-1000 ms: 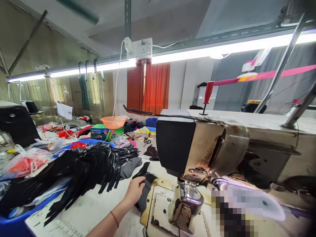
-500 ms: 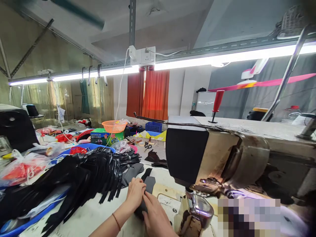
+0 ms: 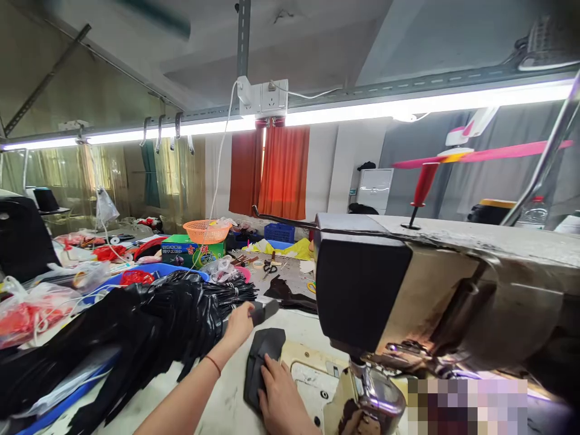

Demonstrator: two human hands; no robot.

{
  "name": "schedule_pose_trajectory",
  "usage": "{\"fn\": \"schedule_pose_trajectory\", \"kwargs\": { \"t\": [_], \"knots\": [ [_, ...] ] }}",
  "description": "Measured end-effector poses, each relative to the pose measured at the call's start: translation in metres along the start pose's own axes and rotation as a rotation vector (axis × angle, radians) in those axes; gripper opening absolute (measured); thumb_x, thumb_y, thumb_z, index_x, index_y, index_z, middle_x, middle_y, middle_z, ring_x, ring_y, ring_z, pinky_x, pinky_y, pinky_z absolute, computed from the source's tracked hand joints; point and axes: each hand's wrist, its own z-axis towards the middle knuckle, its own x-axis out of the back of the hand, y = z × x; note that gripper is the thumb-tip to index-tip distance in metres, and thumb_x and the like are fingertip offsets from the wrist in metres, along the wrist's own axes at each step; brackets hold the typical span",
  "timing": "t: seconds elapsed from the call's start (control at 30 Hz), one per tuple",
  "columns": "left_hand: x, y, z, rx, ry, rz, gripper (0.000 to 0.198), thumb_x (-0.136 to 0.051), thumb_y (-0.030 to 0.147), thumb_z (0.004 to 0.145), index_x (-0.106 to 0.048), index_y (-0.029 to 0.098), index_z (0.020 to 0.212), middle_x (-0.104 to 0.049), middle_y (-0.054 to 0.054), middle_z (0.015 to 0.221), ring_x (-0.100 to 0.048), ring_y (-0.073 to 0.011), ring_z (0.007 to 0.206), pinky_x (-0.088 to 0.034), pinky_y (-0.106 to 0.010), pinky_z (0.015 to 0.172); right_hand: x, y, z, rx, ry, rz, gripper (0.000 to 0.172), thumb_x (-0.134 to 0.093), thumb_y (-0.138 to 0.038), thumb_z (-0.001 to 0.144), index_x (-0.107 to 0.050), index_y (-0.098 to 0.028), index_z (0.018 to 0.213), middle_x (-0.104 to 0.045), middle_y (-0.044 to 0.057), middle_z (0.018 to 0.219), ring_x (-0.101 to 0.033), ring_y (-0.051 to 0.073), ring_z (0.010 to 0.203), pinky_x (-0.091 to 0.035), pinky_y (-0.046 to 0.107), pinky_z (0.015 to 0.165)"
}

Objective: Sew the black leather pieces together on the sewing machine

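My left hand point(image 3: 238, 323) reaches forward over the table and pinches a small grey fabric piece point(image 3: 264, 311), lifted a little above the surface next to a heap of black cut strips point(image 3: 176, 314). Nearer to me, my right hand point(image 3: 277, 396) lies on a dark grey shaped fabric piece point(image 3: 261, 353) and presses it flat against the table, just left of the sewing machine's bed plate point(image 3: 302, 374). The sewing machine head point(image 3: 399, 290) rises at the right, with its presser foot area point(image 3: 371, 393) below.
A blue tub point(image 3: 67, 393) holds the black strips at the left. Plastic bags with red items point(image 3: 31, 308), a green box point(image 3: 190, 249), an orange basket point(image 3: 207, 231) and scissors point(image 3: 270, 266) crowd the far table. More black fabric pieces point(image 3: 290, 296) lie behind the machine.
The view shifted left. My left hand left the dark piece and moved forward, picking up a small grey piece. My right hand stayed on the dark fabric.
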Motion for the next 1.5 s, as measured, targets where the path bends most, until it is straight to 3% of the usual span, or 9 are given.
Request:
{"fn": "schedule_pose_trajectory", "kwargs": {
  "t": [0.17,0.37,0.7,0.9,1.03,1.23,1.5],
  "knots": [
    [0.02,-0.027,0.02,0.115,0.088,-0.133,0.032,-0.055,0.033,0.093,-0.055,0.016,0.12,-0.061,-0.008,0.114,-0.063,-0.0194,0.093,-0.055,-0.039,0.079,0.001,-0.002,-0.002,0.005,-0.002,0.015,0.051,-0.042,-0.028,0.088,-0.055,-0.006,0.133,-0.043,0.015,0.147,-0.039,0.03,0.136,-0.024,0.047,0.116],
    [0.019,-0.046,0.012,0.196,0.129,-0.027,0.031,-0.057,0.032,0.091,-0.055,0.016,0.118,-0.061,-0.008,0.115,-0.062,-0.0209,0.098,-0.053,-0.041,0.084,0.003,-0.001,0.0,0.002,-0.013,0.02,0.052,-0.041,-0.029,0.089,-0.055,-0.006,0.133,-0.042,0.015,0.148,-0.038,0.031,0.137,-0.024,0.047,0.116],
    [0.017,-0.033,0.014,0.174,0.007,0.251,0.027,-0.058,0.033,0.091,-0.059,0.017,0.113,-0.061,-0.007,0.114,-0.062,-0.0209,0.1,-0.052,-0.04,0.085,0.002,0.002,0.001,-0.001,-0.059,0.019,0.054,-0.039,-0.031,0.09,-0.052,-0.005,0.135,-0.039,0.015,0.149,-0.036,0.031,0.138,-0.023,0.049,0.116],
    [0.005,-0.008,0.014,0.201,0.152,0.465,0.041,-0.055,0.045,0.09,-0.055,0.016,0.118,-0.054,-0.011,0.126,-0.051,-0.0273,0.115,-0.042,-0.05,0.096,-0.001,0.003,0.002,0.01,-0.052,0.026,0.054,-0.04,-0.033,0.089,-0.052,-0.005,0.135,-0.039,0.015,0.149,-0.035,0.031,0.138,-0.022,0.049,0.116],
    [-0.006,0.004,0.021,0.199,0.123,0.518,0.039,-0.056,0.044,0.089,-0.056,0.016,0.115,-0.058,-0.01,0.119,-0.056,-0.0253,0.107,-0.046,-0.046,0.091,0.0,0.003,0.0,0.013,-0.034,0.028,0.054,-0.041,-0.032,0.089,-0.053,-0.005,0.134,-0.039,0.016,0.149,-0.036,0.032,0.138,-0.023,0.049,0.116],
    [-0.015,-0.005,0.03,0.115,0.021,0.528,0.037,-0.057,0.037,0.09,-0.054,0.017,0.121,-0.055,-0.009,0.125,-0.055,-0.0254,0.109,-0.047,-0.047,0.091,-0.001,0.004,-0.003,0.054,-0.008,0.081,0.055,-0.042,-0.037,0.091,-0.043,-0.017,0.143,-0.028,0.005,0.156,-0.026,0.028,0.142,-0.019,0.048,0.117],
    [-0.022,-0.019,0.035,0.246,-0.027,0.406,0.038,-0.058,0.035,0.09,-0.052,0.017,0.124,-0.055,-0.01,0.125,-0.057,-0.0251,0.108,-0.049,-0.047,0.09,0.002,0.005,-0.005,0.06,0.026,0.105,0.056,-0.046,-0.044,0.091,-0.044,-0.021,0.142,-0.033,0.006,0.154,-0.025,0.029,0.142,-0.022,0.048,0.116]
  ]
}}
